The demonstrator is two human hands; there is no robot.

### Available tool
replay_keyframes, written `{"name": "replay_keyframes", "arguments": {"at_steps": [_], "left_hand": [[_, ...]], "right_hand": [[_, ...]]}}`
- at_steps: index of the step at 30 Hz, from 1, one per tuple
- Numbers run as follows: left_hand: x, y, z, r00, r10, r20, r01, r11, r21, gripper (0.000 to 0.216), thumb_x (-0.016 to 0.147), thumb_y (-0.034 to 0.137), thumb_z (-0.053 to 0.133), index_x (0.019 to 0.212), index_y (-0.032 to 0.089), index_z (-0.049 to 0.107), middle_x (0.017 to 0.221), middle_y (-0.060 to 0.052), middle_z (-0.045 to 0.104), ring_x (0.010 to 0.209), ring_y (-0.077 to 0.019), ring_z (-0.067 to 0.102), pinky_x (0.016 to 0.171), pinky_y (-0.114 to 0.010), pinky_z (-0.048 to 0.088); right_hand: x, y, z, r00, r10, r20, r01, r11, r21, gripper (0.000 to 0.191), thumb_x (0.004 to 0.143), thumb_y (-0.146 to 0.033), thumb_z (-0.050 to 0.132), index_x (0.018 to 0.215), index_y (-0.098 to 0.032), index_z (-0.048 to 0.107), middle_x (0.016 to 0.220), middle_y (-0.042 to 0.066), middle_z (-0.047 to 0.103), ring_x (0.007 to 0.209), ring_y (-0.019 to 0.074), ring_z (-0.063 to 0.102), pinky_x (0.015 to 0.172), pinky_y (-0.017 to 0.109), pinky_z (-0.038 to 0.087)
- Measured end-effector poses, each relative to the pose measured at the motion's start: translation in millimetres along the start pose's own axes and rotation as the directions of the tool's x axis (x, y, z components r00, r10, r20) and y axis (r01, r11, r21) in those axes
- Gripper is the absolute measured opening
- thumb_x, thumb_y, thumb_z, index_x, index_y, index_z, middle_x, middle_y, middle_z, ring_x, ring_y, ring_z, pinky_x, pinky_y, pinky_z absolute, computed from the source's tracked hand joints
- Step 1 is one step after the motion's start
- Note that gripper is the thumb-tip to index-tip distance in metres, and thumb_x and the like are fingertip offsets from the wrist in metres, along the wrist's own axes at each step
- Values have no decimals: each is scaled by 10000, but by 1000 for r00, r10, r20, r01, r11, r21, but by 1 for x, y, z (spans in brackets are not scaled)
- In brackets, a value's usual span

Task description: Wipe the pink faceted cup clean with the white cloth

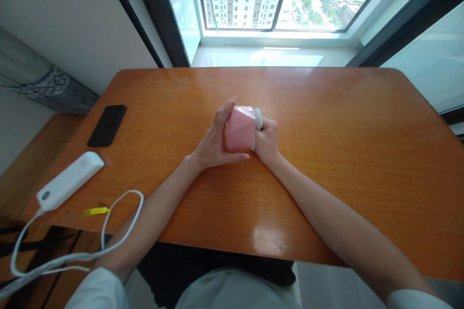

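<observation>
One pink box (239, 128) with one white round part (258, 117) sits mid-counter (326, 145), left hand (214, 141) cupped against its side with fingers pressed together, right hand (266, 139) fisted around the white part; also present: one black phone (107, 125), one white power bank (68, 180), one white cable (108, 231).

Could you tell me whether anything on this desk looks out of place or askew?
Mostly tidy. The white power bank lies at the left edge of the wooden table, its white cable looping off the edge. Both hands, left hand and right hand, hold the pink box normally.
</observation>
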State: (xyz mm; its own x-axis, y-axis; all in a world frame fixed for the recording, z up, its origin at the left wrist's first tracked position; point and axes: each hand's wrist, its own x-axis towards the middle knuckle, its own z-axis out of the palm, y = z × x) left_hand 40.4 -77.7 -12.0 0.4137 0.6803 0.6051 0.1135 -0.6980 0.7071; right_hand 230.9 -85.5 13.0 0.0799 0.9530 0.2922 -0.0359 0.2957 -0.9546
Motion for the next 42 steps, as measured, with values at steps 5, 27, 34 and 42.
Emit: {"name": "replay_keyframes", "arguments": {"at_steps": [5,27,34,42], "left_hand": [[1,1,-4,994,105,42,-112,956,271,1357,659,790,1046,1772,403,374,1914,-170,235,1742,-521,334,1402,-725,349],[-3,-3,6,999,25,-24,-26,997,-71,1259,891,948,751,1855,412,143,1927,-140,235,1748,-442,361,1414,-630,378],[0,0,3,977,215,1,-198,898,393,1249,872,738,927,1844,376,231,1897,-181,265,1694,-466,420,1361,-648,434],[-1,-3,2,998,12,-65,-10,999,34,1086,962,858,737,1791,297,316,1602,-161,595,1323,-333,701,1146,-489,612]], "right_hand": [[15,7,-7,830,447,335,-541,791,286,465,633,-599,982,748,-226,730,702,-5,702,612,139,598,563,282,517],[-2,0,3,993,115,-25,-112,988,106,443,768,-460,866,564,-224,552,583,-51,522,566,89,387,540,258,350],[15,5,-5,848,455,272,-529,762,374,376,597,-485,985,754,-230,758,707,-14,711,618,124,564,585,262,489],[-4,-1,-1,995,-93,35,96,992,-80,445,796,-398,774,510,-222,481,565,-43,464,583,95,353,557,277,314]]}}
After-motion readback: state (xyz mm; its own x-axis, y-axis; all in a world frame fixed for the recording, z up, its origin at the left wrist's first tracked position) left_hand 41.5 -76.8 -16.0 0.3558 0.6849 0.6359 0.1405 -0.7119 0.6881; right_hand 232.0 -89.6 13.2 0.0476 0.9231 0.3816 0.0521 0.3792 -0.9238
